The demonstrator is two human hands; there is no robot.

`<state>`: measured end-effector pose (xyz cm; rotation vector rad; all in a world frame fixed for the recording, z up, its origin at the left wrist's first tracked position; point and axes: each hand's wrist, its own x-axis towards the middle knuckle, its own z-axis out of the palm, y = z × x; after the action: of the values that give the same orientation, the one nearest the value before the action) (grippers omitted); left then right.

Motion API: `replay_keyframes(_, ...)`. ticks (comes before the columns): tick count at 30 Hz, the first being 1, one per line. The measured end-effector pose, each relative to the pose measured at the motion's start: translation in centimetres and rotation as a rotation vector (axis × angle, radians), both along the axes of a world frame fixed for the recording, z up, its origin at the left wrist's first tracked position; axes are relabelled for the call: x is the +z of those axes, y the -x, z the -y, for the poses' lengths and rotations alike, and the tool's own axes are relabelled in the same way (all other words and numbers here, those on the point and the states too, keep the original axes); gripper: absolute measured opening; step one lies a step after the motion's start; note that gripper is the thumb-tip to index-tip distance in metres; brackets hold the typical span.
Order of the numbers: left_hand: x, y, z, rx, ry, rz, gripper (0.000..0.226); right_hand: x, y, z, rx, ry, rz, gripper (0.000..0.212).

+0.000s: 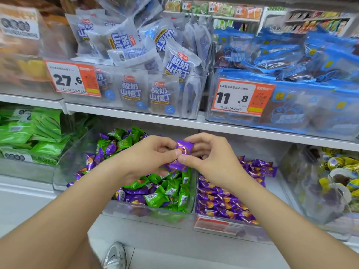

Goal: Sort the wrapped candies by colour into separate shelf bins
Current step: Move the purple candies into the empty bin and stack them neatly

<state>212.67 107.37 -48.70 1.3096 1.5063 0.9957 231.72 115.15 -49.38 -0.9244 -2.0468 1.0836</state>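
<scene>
Two purple candies (184, 146) between left hand (153, 155) and right hand (206, 159)

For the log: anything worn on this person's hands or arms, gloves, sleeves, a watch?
No. The left hand and right hand are bare, without gloves or rings in view, and both forearms are uncovered as far as the frame shows: no sleeves, watch or bracelet.

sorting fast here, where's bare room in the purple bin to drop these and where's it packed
Bare room shows at the back of the purple bin, behind its purple pile. The mixed bin is bare only at its left rear; its middle and front are crowded.
</scene>
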Motion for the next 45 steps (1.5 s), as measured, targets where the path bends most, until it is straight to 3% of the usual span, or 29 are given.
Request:
replay_keyframes(5,0.4,-1.7,0.4,0.126,0.014,0.366,0.017,1.1,-0.4,1.8,-0.067,0.290,-0.276,0.039)
replay_keyframes(10,-0.4,-4.6,0.1,0.192,-0.058,0.497,0.025,1.4,-2.1,2.6,-0.175,0.661,-0.590,0.033)
replay_keyframes(13,-1.0,-6.5,-0.4,0.225,-0.152,0.299,0.017,1.1,-4.1,2.3,-0.243,0.793,-0.648,0.032)
replay_keyframes(16,-1.6,-8.4,-1.3,0.261,-0.347,-0.085,0.011,0.2,-6.1,1.0,-0.318,0.809,-0.662,0.035)
replay_keyframes(19,-1.7,-10.6,-1.9,0.208,-0.429,-0.356,0.010,-0.9,-8.8,-1.2,-0.449,0.597,-0.533,0.051)
replay_keyframes(21,-1.6,-12.2,-2.3,0.173,-0.451,-0.419,0.010,-1.4,-11.3,-3.0,-0.502,0.383,-0.382,0.044)
replay_keyframes(24,-1.6,-14.0,-3.3,0.137,-0.456,-0.451,0.011,-1.8,-15.8,-5.4,-0.574,-0.104,0.060,0.021)
replay_keyframes(27,-2.0,-15.4,-4.3,0.090,-0.441,-0.528,0.010,-3.4,-19.4,-8.1,-0.614,-0.412,0.536,0.028)
replay_keyframes(29,-2.4,-16.0,-4.8,0.057,-0.427,-0.576,0.012,-4.8,-20.3,-9.8,-0.573,-0.435,0.748,0.034)
replay_keyframes(33,-3.3,-16.7,-5.7,-0.026,-0.378,-0.707,0.014,-6.6,-19.7,-11.4,-0.459,-0.391,0.968,0.022)
replay_keyframes(45,-4.4,-17.4,-6.9,-0.108,-0.308,-0.786,0.018,-7.1,-18.4,-11.7,-0.433,-0.431,1.198,0.027)
